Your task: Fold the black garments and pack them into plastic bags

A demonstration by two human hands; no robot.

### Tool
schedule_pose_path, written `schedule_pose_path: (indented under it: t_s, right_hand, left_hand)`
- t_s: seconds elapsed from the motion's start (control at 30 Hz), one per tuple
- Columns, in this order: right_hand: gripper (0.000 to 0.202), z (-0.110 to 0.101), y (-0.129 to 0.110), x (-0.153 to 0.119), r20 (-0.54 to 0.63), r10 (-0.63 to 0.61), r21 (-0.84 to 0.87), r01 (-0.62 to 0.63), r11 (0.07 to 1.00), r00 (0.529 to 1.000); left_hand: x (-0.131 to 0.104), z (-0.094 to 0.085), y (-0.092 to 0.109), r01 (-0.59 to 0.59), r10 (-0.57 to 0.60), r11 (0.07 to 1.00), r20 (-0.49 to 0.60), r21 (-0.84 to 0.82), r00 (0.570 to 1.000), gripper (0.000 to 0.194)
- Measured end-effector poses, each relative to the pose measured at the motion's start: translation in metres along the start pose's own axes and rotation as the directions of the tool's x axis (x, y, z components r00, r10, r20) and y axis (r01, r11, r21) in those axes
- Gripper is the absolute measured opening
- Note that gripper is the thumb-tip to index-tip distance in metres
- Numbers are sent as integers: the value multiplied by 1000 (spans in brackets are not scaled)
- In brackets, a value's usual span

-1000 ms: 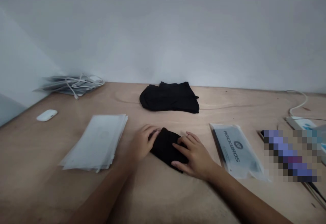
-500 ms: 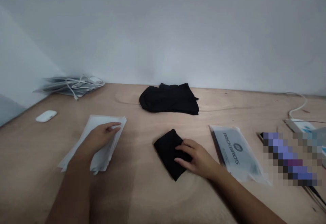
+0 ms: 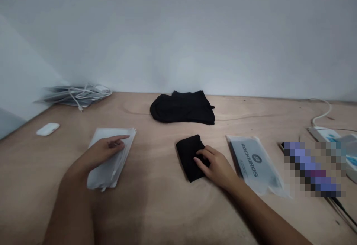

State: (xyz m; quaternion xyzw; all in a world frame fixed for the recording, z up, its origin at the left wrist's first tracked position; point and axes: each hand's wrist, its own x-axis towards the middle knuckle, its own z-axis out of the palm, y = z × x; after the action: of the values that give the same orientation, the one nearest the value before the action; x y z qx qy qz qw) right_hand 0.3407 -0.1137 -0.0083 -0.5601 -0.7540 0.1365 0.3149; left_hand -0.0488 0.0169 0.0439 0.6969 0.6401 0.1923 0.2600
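Note:
My left hand (image 3: 102,151) is over a stack of translucent white zip bags (image 3: 122,167), with its index finger stretched out and the thumb below it. I cannot tell whether the fingertips touch the top bag. A folded black cloth (image 3: 187,157) lies flat on the table, a compact four-sided bundle. Fingers and thumb of my right hand (image 3: 216,165) are bent onto its right side, gripping it there; the hand hides that edge. Beside my right wrist lies a packed zip bag (image 3: 252,167) printed "ROCKBROS", with something dark inside.
Black sock-like fabric (image 3: 182,107) lies near the wall. At the back left are grey bags topped by a white cable (image 3: 80,92). A white earbud case (image 3: 48,129) sits at the left. On the right are a blurred-out phone-like object (image 3: 312,170) and a white power strip (image 3: 325,133).
The folded black cloth has turned and shifted slightly right and away under my right hand. My left hand has moved a little left, its index finger straighter. The view has shifted slightly.

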Motion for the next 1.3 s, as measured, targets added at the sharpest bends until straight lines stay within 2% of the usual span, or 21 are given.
schedule_pose_path:
  t_s: [0.1,0.17,0.2,0.27,0.33,0.43,0.5,0.57,0.67,0.73,0.8,0.93,1.1,1.3]
  right_hand:
    - [20,0,-2,1,-13,19,-11,-20,1000,1000]
    - [20,1,-2,2,-26,35,-28,-35,999,999]
    - [20,1,-2,2,-33,42,-38,-43,998,999]
    - [22,2,-1,2,-49,59,-62,-62,996,997]
    - [23,3,0,0,-74,85,-94,-92,991,994]
    - [26,0,1,-2,-130,135,-154,-155,976,982]
    - [28,-4,1,-2,-169,102,-188,-133,973,980]
    - [34,-10,0,0,-147,-35,-202,5,979,989]
    - [55,-17,1,5,56,-274,-169,280,945,960]
    - [67,-16,4,7,203,-313,-140,343,929,928]
    - [74,-13,7,7,285,-280,-131,327,936,917]
    - [80,-5,14,6,324,-236,-130,290,948,916]
    - [73,-3,13,7,340,-206,-162,273,948,918]
    - [81,-7,13,8,370,-218,-130,283,950,903]
  left_hand:
    - [-2,13,17,-61,54,996,-107,-67,993,43]
    - [-7,35,37,-147,101,978,-281,-147,954,41]
    - [-11,50,48,-192,126,965,-327,-179,937,40]
    - [-19,82,69,-266,208,943,-271,-202,940,34]
    - [-26,110,85,-352,323,909,-159,-223,933,26]
    - [-32,134,99,-441,445,861,-47,-254,894,21]
    - [-34,134,102,-474,489,839,-10,-268,872,22]
    - [-34,128,102,-508,531,814,5,-281,847,24]
    - [-34,117,97,-599,631,755,46,-267,775,29]
    - [-35,113,93,-653,681,728,118,-206,722,33]
    - [-35,111,88,-671,684,728,200,-140,701,41]
    - [-32,112,82,-665,661,741,277,-92,698,40]
    - [-29,115,82,-686,674,725,275,-66,686,22]
    - [-30,119,83,-712,696,701,243,-26,676,24]
